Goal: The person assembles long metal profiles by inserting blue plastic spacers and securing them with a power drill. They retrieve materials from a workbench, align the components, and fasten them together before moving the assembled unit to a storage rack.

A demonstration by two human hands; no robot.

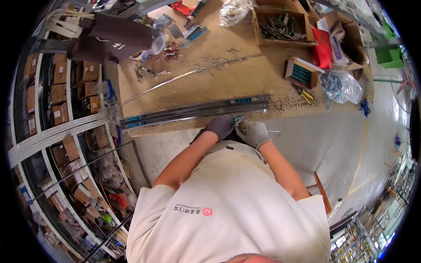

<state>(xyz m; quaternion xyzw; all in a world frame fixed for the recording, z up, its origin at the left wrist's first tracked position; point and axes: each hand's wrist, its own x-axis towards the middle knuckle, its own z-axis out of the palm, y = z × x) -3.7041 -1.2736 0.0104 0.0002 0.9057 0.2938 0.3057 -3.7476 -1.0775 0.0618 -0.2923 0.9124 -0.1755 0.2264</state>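
At the table's front edge, my left hand [220, 127], in a dark grey glove, is closed on a small blue-and-metal fitting [237, 119]. Right beside it is my right hand [255, 134] in a light grey glove, its fingers curled in against the fitting. A dark, yellowish patch shows at those fingers; whether it is a tool or glove dirt I cannot make out. Just beyond both hands lie several long grey metal strips [188, 113] side by side. Blue fittings [243, 101] sit at their ends.
The wooden table [175, 90] also bears a thin rod [166, 82], a heap of small metal pieces [209, 64], yellow-handled pliers [304, 94], a small box of blue parts [302, 72], a hardware-filled box [280, 28] and a plastic bag [342, 87]. Shelving with cartons [59, 94] stands left.
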